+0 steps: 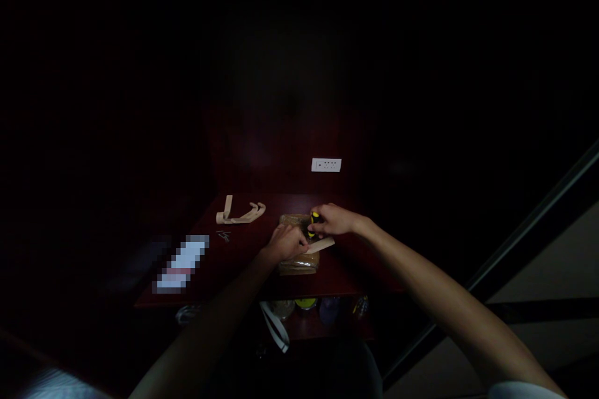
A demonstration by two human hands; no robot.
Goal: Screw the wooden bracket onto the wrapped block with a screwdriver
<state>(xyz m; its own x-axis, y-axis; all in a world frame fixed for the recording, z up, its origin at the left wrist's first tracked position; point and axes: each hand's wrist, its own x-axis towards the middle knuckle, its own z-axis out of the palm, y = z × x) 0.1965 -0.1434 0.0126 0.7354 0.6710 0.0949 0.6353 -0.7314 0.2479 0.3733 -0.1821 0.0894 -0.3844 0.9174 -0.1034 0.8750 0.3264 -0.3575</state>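
In my right hand (334, 219) is a screwdriver with a yellow-and-black handle (314, 223), held upright with its lower end pointing down at a pale wooden strip (322, 245). The fingers of my left hand (286, 242) pinch the strip's left end and steady it. Beneath the strip lies a brown block wrapped in shiny clear plastic or tape (299, 264). Whether a screw sits under the screwdriver's tip cannot be made out. Further left, curved pale wooden pieces (241, 218) rest on the dark red tabletop (253, 274), with several small screws (224, 235) in front of them.
A blurred-out white sheet or screen (181, 265) lies at the table's left. On the dark wall behind is a white power socket (326, 165). Below the table edge, a shelf holds a white strap (276, 327), a yellow-green round item (306, 303) and other dim objects.
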